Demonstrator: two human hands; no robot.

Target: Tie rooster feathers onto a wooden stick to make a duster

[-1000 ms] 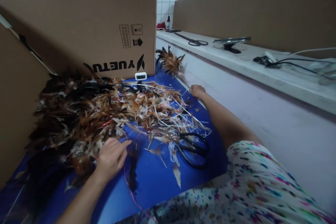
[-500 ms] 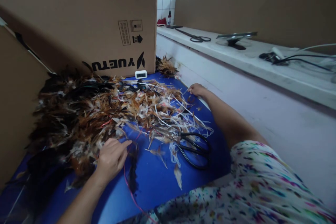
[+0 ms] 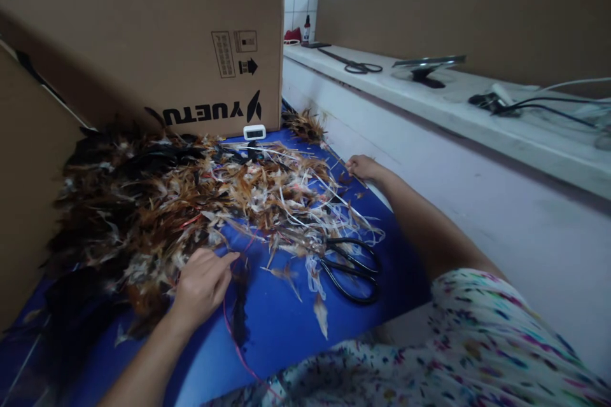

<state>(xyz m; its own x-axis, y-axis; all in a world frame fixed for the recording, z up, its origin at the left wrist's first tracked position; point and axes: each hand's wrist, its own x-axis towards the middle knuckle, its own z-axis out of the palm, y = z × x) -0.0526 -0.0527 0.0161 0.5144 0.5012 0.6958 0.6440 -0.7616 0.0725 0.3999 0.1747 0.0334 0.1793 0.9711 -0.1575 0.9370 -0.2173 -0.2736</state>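
Feathers (image 3: 191, 191) lay heaped across the blue desk (image 3: 281, 337) from nine to twelve o'clock, with black-handled scissors (image 3: 356, 269) at four. At seven o'clock the left hand (image 3: 201, 283) had its fingertips together beside the heap, near a pink cord (image 3: 237, 348); at two, the right hand's (image 3: 363, 167) fingers were drawn together by the desk's edge, and what either gripped could not be told.

a white display (image 3: 254, 132) sits by a cardboard box (image 3: 143, 32), cables (image 3: 503, 108) on a ledge (image 3: 458, 98).
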